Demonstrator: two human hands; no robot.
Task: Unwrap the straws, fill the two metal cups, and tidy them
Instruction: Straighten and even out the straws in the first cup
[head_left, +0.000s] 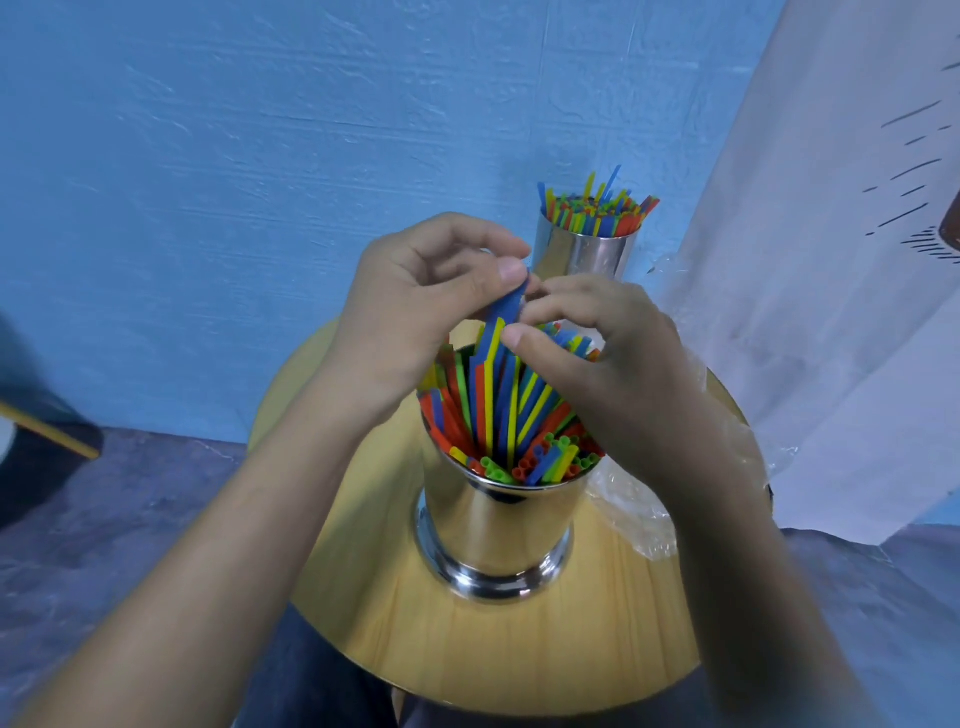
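Blue straw (506, 306) pinched by left hand (415, 312) | right hand (597, 353) curled over straws (493, 410) at 6 o'clock cup (498, 525), grip unclear | best lowered straight, tips tapped level

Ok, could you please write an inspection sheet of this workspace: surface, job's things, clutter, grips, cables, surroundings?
Surface: round light wooden table.
Job's things: near shiny metal cup packed with coloured plastic straws at uneven heights; far shiny metal cup also full.
Clutter: crumpled clear plastic wrapper right of the near cup.
Grips: left hand pinches a raised blue straw; right hand curls at the straw tops, hold unclear.
Cables: nothing seen.
Surroundings: blue textured wall behind; white printed cloth at right.
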